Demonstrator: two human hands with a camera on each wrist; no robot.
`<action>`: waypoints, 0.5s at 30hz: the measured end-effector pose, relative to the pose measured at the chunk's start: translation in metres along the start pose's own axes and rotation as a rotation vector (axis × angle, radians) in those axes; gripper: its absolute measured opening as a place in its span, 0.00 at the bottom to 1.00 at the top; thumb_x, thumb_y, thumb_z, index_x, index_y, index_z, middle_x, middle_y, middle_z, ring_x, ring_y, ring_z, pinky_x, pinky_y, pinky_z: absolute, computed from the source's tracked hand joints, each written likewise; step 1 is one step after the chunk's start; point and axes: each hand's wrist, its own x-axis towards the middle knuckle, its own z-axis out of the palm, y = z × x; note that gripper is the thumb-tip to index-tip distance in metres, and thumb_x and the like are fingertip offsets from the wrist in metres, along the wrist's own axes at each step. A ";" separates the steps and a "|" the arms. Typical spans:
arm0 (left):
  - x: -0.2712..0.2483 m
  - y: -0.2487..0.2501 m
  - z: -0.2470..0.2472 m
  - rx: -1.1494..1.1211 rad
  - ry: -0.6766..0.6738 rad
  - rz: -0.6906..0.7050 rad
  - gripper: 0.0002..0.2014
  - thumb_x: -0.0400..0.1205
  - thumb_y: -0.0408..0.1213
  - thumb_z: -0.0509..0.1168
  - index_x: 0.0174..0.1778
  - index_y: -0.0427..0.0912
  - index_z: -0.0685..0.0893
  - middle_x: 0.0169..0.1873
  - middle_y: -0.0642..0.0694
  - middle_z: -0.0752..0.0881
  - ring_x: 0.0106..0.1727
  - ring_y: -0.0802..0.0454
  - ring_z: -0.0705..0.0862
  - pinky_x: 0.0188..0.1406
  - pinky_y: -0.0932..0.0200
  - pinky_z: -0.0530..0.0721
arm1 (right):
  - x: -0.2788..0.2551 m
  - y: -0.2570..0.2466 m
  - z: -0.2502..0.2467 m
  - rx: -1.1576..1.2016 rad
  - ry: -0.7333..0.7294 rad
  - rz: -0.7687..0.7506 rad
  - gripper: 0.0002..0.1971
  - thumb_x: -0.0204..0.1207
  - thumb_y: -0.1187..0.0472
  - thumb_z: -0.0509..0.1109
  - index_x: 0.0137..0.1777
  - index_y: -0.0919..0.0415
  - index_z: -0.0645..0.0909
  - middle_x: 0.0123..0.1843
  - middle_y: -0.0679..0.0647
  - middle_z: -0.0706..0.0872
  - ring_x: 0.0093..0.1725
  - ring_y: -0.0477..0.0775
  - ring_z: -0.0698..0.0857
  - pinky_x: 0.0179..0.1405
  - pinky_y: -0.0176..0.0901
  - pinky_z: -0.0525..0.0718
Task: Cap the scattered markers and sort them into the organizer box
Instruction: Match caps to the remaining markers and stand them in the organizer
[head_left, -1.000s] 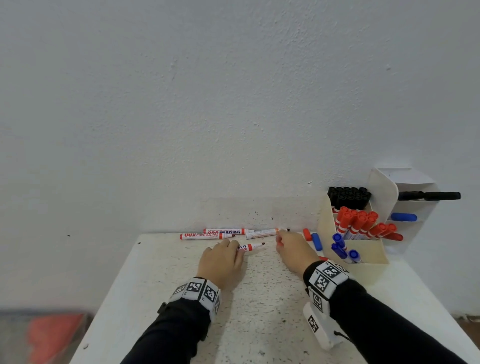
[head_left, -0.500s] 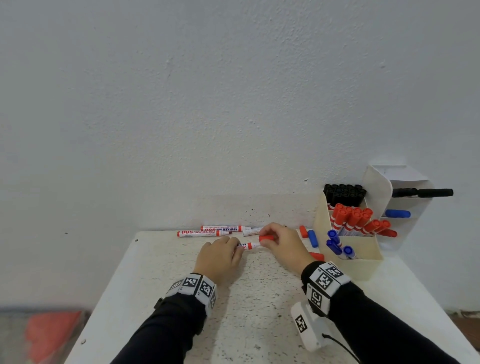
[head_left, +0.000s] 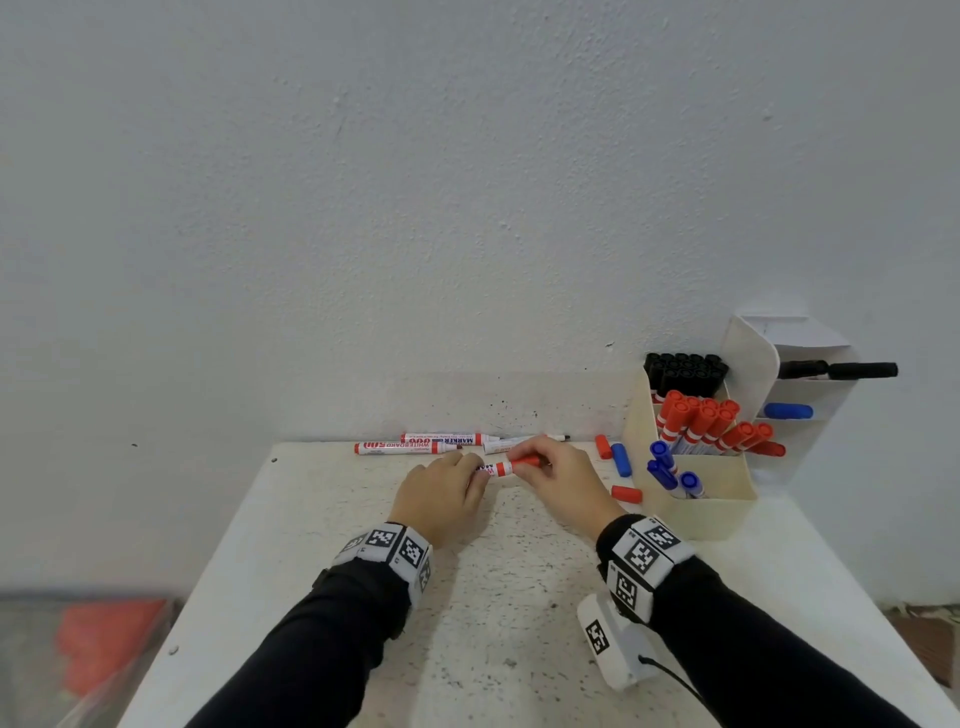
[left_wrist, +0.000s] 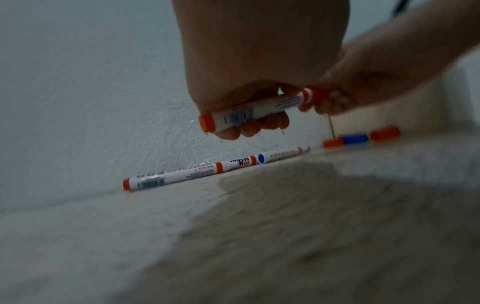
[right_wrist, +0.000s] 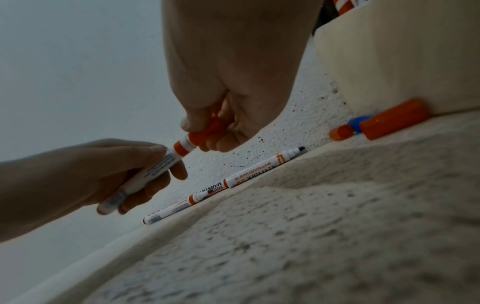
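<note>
Both hands hold one red whiteboard marker (head_left: 500, 468) just above the table. My left hand (head_left: 448, 493) grips its white barrel (left_wrist: 249, 114). My right hand (head_left: 558, 480) curls round the red cap (right_wrist: 207, 131), which sits on the marker's tip end. Three uncapped markers (head_left: 415, 447) lie along the wall behind the hands. Two loose red caps (head_left: 602, 447) (head_left: 626, 493) and a blue cap (head_left: 621, 459) lie beside the cream organizer box (head_left: 696, 512), which holds black, red and blue markers in separate compartments.
A white holder (head_left: 753, 364) behind the box carries a black marker (head_left: 839, 370) and a blue cap (head_left: 788, 411). The wall runs along the table's far edge. A red blurred object (head_left: 104, 644) sits on the floor at the left.
My right hand picked up a red cap by the wall, carried it left to the marker in my left hand and set it on the tip. Both hands lifted slightly.
</note>
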 end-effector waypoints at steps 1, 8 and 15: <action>-0.002 0.000 -0.002 -0.015 -0.005 -0.001 0.17 0.87 0.47 0.46 0.58 0.44 0.77 0.53 0.49 0.82 0.50 0.49 0.81 0.45 0.57 0.73 | 0.000 0.000 0.000 0.037 0.002 0.012 0.06 0.77 0.64 0.68 0.50 0.53 0.81 0.47 0.48 0.85 0.47 0.45 0.83 0.51 0.35 0.82; -0.020 0.027 -0.021 -0.054 0.022 0.038 0.16 0.85 0.53 0.51 0.58 0.48 0.77 0.46 0.52 0.84 0.43 0.54 0.82 0.27 0.66 0.70 | -0.011 -0.008 0.002 0.122 0.088 0.202 0.19 0.83 0.47 0.55 0.43 0.59 0.78 0.27 0.51 0.78 0.27 0.47 0.75 0.31 0.41 0.73; -0.038 0.039 -0.025 -0.099 -0.118 0.051 0.17 0.88 0.47 0.46 0.49 0.41 0.75 0.29 0.50 0.76 0.32 0.48 0.76 0.24 0.60 0.65 | -0.029 -0.024 0.001 -0.058 0.104 0.249 0.22 0.84 0.52 0.50 0.30 0.59 0.73 0.30 0.54 0.75 0.37 0.55 0.75 0.41 0.47 0.70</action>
